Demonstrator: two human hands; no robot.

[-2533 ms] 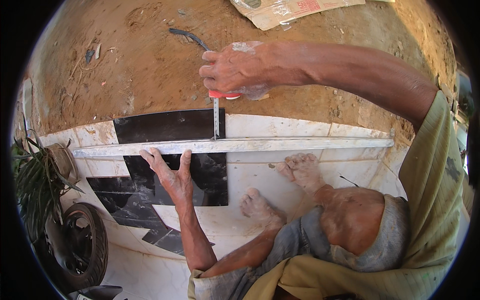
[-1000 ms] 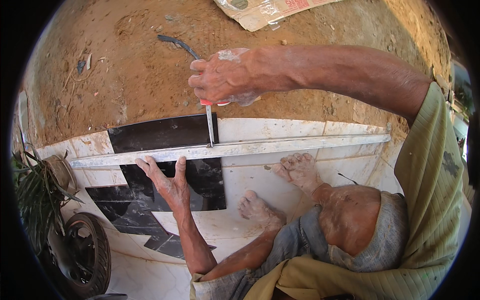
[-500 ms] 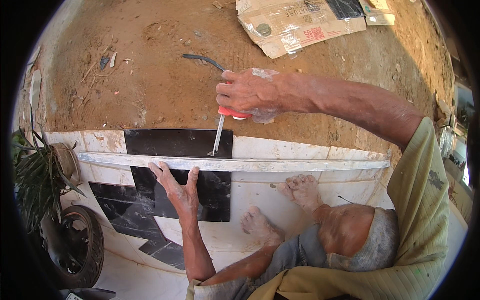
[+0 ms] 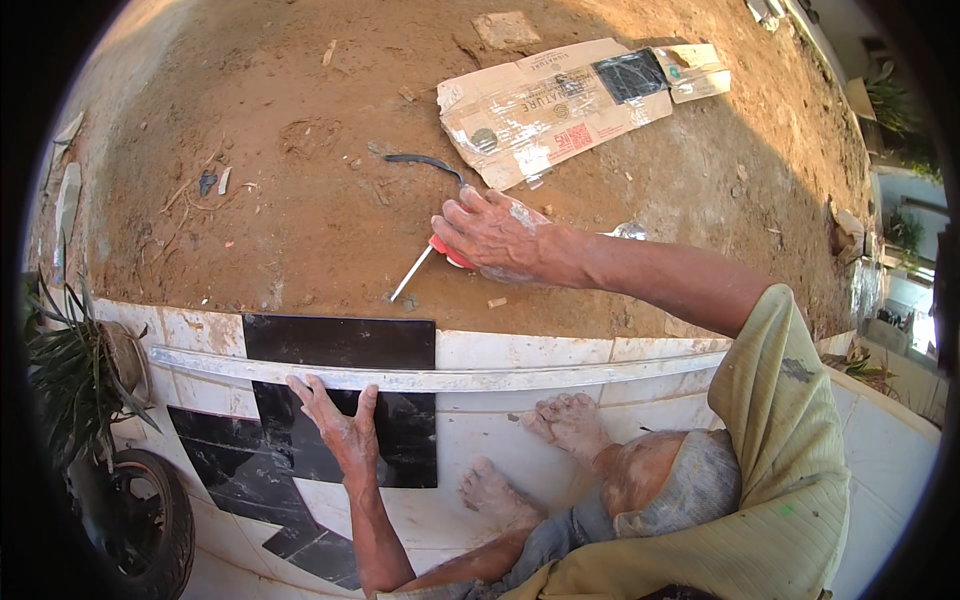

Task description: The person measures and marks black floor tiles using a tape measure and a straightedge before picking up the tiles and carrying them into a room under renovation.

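Note:
My right hand [image 4: 495, 232] is closed round a red tape measure [image 4: 450, 253] over the dirt. Its metal blade [image 4: 413, 274] sticks out down-left, the tip above the upper edge of the black tiles [image 4: 340, 340]; a black strap [image 4: 425, 163] trails behind it. My left hand [image 4: 348, 434] has thumb and fingers spread, fingertips resting on the lower edge of a long pale metal straightedge [image 4: 530, 379], which lies across black and white tiles [image 4: 510, 350]. What is under my right palm is hidden.
Flattened cardboard [image 4: 540, 120] lies on bare dirt [image 4: 250, 120]. A potted plant [image 4: 65, 380] and a wheel with black tyre [image 4: 175, 525] stand at the left. My bare feet [image 4: 565, 425] are on the tiles; greenery [image 4: 900, 230] is at the far right.
My right hand has lifted the tape's tip off the straightedge and swung it out over the dirt. The whole view has shifted, showing more dirt and cardboard. My left hand stays on the straightedge.

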